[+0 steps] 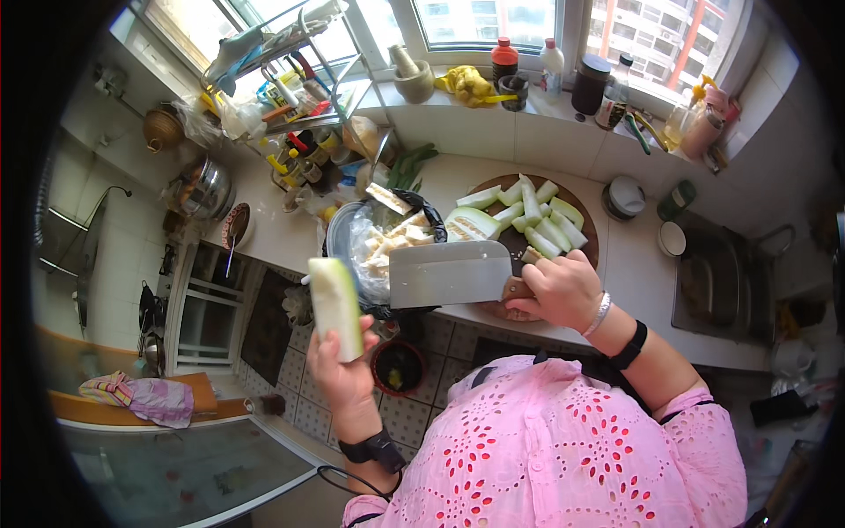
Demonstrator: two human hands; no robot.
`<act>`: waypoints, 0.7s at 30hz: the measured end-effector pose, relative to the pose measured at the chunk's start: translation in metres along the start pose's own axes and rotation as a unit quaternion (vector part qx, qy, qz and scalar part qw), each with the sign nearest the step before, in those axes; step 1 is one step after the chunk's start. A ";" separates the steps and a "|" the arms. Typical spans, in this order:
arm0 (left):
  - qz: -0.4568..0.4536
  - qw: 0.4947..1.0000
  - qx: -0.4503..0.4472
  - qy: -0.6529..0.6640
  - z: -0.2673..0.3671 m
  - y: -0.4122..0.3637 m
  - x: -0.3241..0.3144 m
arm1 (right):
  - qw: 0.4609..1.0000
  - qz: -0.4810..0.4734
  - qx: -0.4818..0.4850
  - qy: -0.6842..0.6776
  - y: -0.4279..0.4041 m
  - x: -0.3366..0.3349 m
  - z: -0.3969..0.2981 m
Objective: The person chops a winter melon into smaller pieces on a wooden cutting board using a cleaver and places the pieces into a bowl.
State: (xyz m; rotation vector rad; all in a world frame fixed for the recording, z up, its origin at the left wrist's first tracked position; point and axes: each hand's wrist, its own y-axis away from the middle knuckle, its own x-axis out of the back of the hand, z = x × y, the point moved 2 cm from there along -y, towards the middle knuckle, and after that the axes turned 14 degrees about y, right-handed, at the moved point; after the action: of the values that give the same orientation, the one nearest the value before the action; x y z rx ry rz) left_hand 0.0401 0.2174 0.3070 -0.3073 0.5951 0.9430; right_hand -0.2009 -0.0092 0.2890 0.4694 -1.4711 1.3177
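Observation:
My left hand (343,363) holds up a long wedge of pale green winter melon (333,310), left of the bin. The handle of a broad cleaver (449,274) is in my right hand (561,290); its blade points left, over the edges of the bin and the board. Cut melon pieces (551,221) and a larger wedge with seeds showing (474,223) lie on the round wooden cutting board (589,228). Seedy melon cores (396,241) fill a bin lined with a black bag (432,211) beside the board.
Green pods or leaves (412,165) lie behind the bin. Right of the board are a lidded container (624,197), a white bowl (671,238) and a sink (709,284). Bottles and a stone mortar (414,82) line the windowsill. A red-rimmed bucket (399,367) stands on the floor.

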 end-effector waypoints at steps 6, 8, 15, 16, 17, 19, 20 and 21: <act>-0.151 0.873 0.407 0.224 -0.088 0.002 -0.100 | 1.000 0.003 0.026 0.009 -0.006 -0.011 0.003; -0.120 0.868 0.422 0.234 -0.110 -0.014 -0.103 | 1.000 0.000 0.028 0.006 -0.007 -0.007 0.002; 0.086 0.942 0.239 0.221 -0.090 -0.121 -0.052 | 0.999 0.013 -0.025 0.047 0.019 0.010 0.031; 0.105 0.949 0.195 0.226 -0.086 -0.130 -0.047 | 0.997 0.019 -0.047 0.060 0.028 0.017 0.041; 0.122 0.953 0.151 0.231 -0.083 -0.139 -0.043 | 0.996 0.016 -0.054 0.062 0.038 0.019 0.052; 0.123 0.944 0.143 0.270 -0.075 -0.152 -0.016 | 0.989 -0.034 -0.135 0.056 0.068 0.023 0.074; 0.124 0.952 0.157 0.232 -0.079 -0.159 -0.006 | 0.984 -0.029 -0.169 0.053 0.083 0.023 0.085; 0.128 0.959 0.169 0.188 -0.079 -0.157 0.004 | 0.975 -0.032 -0.222 -0.012 0.099 0.020 0.095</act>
State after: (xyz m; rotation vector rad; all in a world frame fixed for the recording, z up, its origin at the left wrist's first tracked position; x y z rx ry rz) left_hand 0.1451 0.0931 0.2402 -0.1018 1.1535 1.0178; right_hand -0.3309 -0.0557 0.2759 0.2371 -1.6970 0.8965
